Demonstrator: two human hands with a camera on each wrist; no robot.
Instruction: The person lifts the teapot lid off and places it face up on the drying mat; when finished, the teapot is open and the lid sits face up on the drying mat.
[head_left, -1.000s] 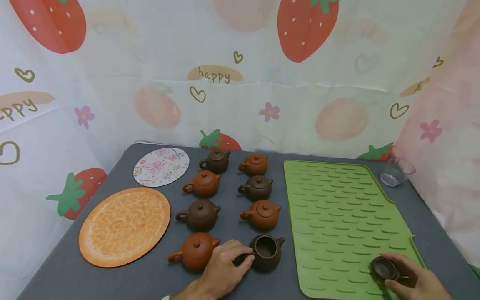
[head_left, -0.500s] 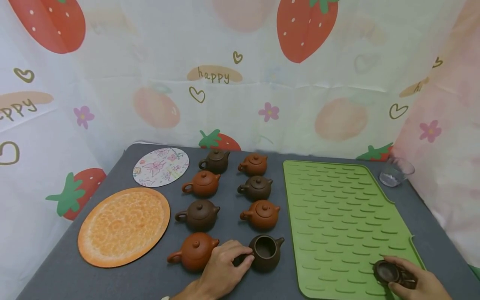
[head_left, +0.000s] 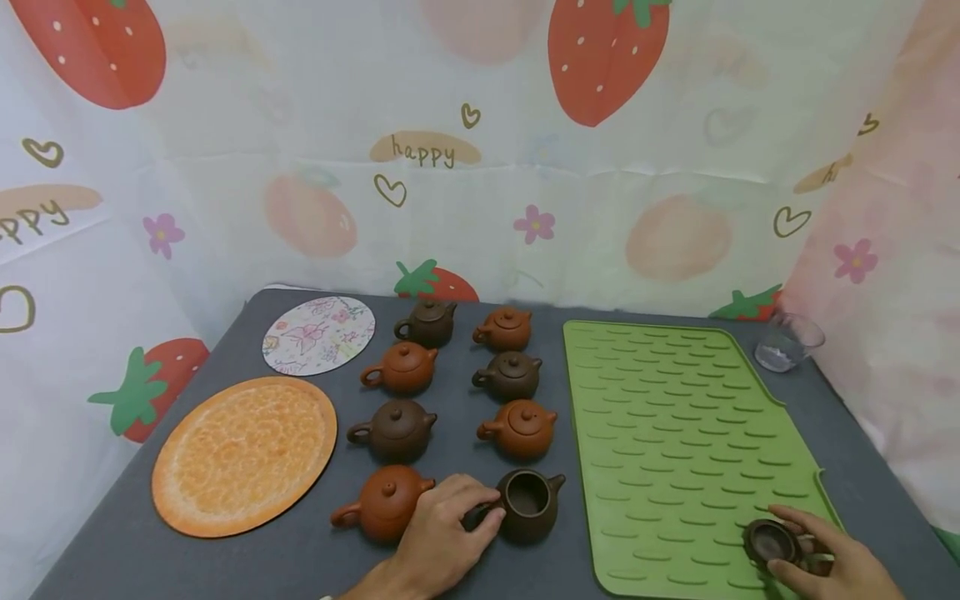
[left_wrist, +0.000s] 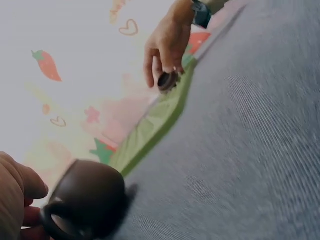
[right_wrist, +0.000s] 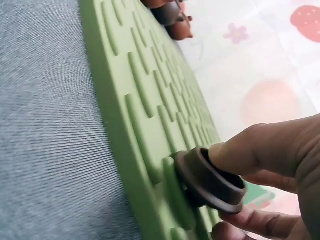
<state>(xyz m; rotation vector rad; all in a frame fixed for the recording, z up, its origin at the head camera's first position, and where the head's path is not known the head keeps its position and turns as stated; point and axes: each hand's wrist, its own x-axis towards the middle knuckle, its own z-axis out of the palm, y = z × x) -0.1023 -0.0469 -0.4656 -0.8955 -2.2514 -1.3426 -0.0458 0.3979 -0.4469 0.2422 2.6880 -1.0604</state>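
Note:
My left hand (head_left: 450, 533) pinches the handle of a dark brown teapot (head_left: 528, 508), which stands lidless on the table with its round opening upward and spout to the right. In the left wrist view the dark teapot (left_wrist: 90, 192) shows its loop handle beside my fingers. Low over the green mat (head_left: 697, 467), near its right front part, my right hand (head_left: 840, 554) grips a small dark teapot lid (head_left: 772, 542). The hollow underside of the lid (right_wrist: 212, 180) shows its raised rim, held between thumb and fingers; whether it touches the mat I cannot tell.
An orange-brown lidded teapot (head_left: 392, 502) stands just left of my left hand. Several more lidded teapots form two columns behind. Left lie an orange round mat (head_left: 246, 454) and a flowered round mat (head_left: 318, 335). A clear glass cup (head_left: 786, 342) stands at the back right.
The lid in my right hand tilts a little and turns back, staying over the same part of the mat. My left hand keeps its place at the teapot handle. The head view shifts slightly.

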